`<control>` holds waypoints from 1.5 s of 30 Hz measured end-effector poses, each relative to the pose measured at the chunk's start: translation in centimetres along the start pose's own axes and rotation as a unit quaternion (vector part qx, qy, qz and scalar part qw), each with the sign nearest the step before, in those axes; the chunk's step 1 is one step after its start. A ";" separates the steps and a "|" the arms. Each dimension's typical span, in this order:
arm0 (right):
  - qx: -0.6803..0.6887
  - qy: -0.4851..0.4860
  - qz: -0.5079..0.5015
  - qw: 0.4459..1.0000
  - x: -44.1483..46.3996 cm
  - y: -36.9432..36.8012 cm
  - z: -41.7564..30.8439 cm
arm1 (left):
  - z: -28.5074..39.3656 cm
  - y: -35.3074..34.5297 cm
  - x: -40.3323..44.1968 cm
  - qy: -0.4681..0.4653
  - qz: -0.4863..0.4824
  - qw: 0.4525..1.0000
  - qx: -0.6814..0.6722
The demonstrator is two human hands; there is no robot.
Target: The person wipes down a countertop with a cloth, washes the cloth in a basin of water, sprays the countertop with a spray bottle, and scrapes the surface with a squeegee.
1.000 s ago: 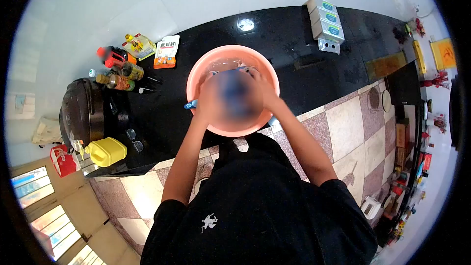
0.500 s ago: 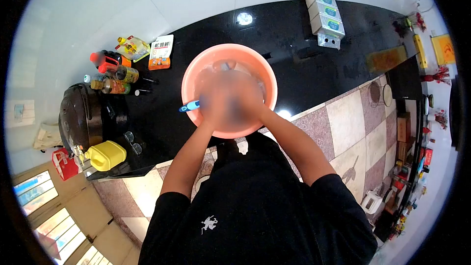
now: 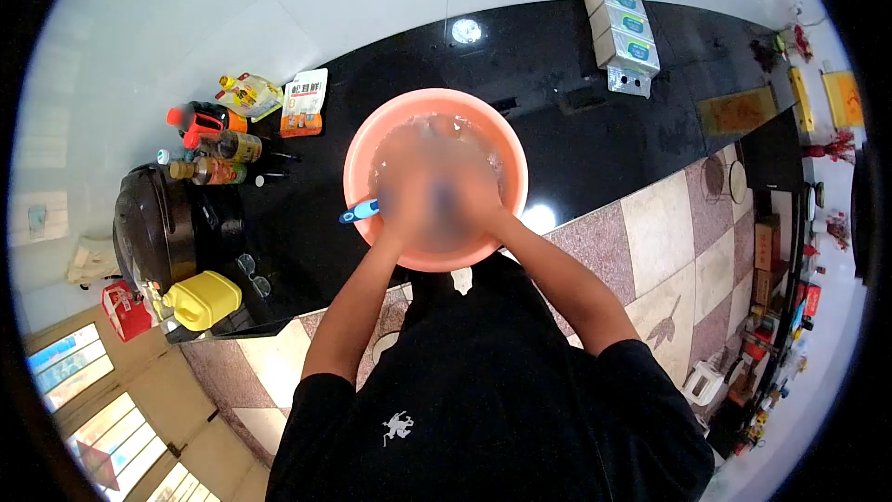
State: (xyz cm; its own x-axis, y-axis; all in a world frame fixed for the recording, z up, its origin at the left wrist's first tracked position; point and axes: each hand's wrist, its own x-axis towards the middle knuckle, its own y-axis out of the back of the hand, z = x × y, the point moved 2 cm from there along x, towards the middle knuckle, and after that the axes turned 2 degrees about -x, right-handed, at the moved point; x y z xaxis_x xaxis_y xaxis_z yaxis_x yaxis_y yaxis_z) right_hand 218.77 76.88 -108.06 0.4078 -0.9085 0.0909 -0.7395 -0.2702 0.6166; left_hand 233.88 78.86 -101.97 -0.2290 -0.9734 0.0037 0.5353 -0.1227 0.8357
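left hand (image 3: 403,193) and right hand (image 3: 477,191), too blurred to tell their grip, are at the round pink plastic basin (image 3: 506,135), mid-frame: likely heavy, slippery, best rim-held.

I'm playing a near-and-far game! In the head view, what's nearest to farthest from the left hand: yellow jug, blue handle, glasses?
From the left hand:
1. Blue handle, at the pink basin's left rim.
2. Glasses, left on the black counter.
3. Yellow jug, farther left.
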 end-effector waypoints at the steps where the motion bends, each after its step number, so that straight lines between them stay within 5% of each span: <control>1: -0.005 0.004 -0.005 1.000 0.0 0.6 -0.7 | -0.6 -0.9 -0.6 0.003 0.029 0.998 -0.062; 5: -0.106 0.025 -0.050 0.993 0.8 6.5 -7.7 | 2.6 2.7 -2.1 0.038 0.074 0.992 -0.097; 14: 0.134 0.023 0.001 0.991 0.7 9.2 -12.2 | 2.4 4.3 -4.9 0.054 0.201 0.941 -0.269; 16: 0.183 0.033 -0.005 0.982 1.1 9.2 -12.1 | 1.9 3.5 -5.1 0.110 0.183 0.836 -0.506; 18: 0.224 0.052 0.005 0.973 1.3 8.1 -10.9 | 2.7 4.9 -4.8 0.156 0.167 0.804 -0.548; 20: 0.342 -0.023 -0.052 0.938 0.9 6.4 -10.2 | 1.8 3.0 -4.5 0.163 0.192 0.689 -0.679; 24: 0.203 -0.053 0.059 0.976 -0.1 4.0 -10.0 | 2.2 2.3 -4.9 0.164 0.116 0.559 -0.804; 27: 0.185 -0.114 0.102 0.971 0.4 2.6 -7.3 | 1.0 1.1 -4.7 0.246 0.076 0.664 -0.702; 30: 0.157 -0.126 0.150 0.968 1.4 3.5 -7.1 | 1.4 1.0 -4.7 0.334 0.048 0.661 -0.671; 34: 0.170 -0.113 0.090 0.975 2.8 4.9 -8.2 | 5.0 2.3 -3.7 0.375 -0.064 0.504 -0.776; 35: 0.156 -0.103 0.077 0.979 3.0 4.7 -8.6 | 4.1 0.7 -3.3 0.324 -0.109 0.432 -0.835; 40: 0.169 -0.012 0.019 0.985 3.2 3.3 -8.7 | 4.0 0.9 -1.6 0.283 0.048 0.396 -0.872; 42: 0.085 0.020 0.012 0.996 2.9 4.7 -10.4 | 3.4 1.3 -1.6 0.232 -0.001 0.346 -0.909; 44: 0.043 0.027 0.050 0.997 2.4 5.2 -12.2 | 3.0 1.3 -1.9 0.293 0.038 0.366 -0.882; 45: 0.027 0.007 0.068 0.997 2.2 5.0 -13.0 | 3.0 1.1 -1.5 0.239 0.019 0.367 -0.899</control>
State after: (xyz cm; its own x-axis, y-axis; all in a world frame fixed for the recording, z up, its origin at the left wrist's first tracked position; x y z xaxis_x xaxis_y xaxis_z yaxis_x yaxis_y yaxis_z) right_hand 222.94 77.70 -94.67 0.3092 -0.9334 0.1823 -0.8159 -0.1619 0.5551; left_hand 232.35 80.75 -99.40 -0.2547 -0.8509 -0.4595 0.3015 0.3815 -0.8738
